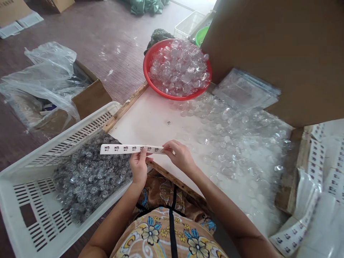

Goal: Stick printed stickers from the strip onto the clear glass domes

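A white strip of stickers [120,149], printed with a row of small dark figures, stretches level across both hands. My left hand [139,165] pinches it from below near its middle, thumb on top. At the strip's right end, the fingers of my right hand [180,154] are closed on it. Beyond the hands, one small printed sticker or disc [168,123] lies on the white tabletop [145,114]. Many clear round plastic pieces [228,125] are spread over the table's right side. Left of my left hand, a white slatted crate [16,179] holds a heap of clear pieces with dark prints.
A red basin [146,68] heaped with clear round pieces stands at the table's far edge. A tall cardboard panel [282,53] rises on the right, with clear plastic bags [245,89] before it. More sticker sheets [290,236] hang at the right. A plastic-lined carton [92,98] sits at left.
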A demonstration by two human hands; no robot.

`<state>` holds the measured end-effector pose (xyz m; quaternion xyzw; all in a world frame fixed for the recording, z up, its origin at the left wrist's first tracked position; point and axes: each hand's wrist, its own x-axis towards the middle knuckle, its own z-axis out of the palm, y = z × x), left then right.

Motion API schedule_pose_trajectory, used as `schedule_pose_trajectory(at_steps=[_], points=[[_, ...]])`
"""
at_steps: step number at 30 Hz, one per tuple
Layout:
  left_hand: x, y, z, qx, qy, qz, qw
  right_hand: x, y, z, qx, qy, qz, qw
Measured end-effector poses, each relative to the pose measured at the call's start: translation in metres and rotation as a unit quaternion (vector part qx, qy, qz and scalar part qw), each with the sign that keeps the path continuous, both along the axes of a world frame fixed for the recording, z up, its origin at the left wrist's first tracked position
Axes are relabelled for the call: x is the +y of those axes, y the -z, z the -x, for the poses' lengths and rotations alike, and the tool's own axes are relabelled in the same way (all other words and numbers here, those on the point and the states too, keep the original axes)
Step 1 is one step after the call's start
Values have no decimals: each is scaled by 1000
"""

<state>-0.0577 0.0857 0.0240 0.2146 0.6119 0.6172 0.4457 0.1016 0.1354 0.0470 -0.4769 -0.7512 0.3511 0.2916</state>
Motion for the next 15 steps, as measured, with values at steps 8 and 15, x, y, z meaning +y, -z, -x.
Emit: schedule_pose_trajectory(at_steps=[8,15], points=[[2,-1,0,-10,-17,12,1000,49,3,-46,103,167,121,973],[2,2,1,-21,-7,1,1000,41,11,-49,10,99,164,981]])
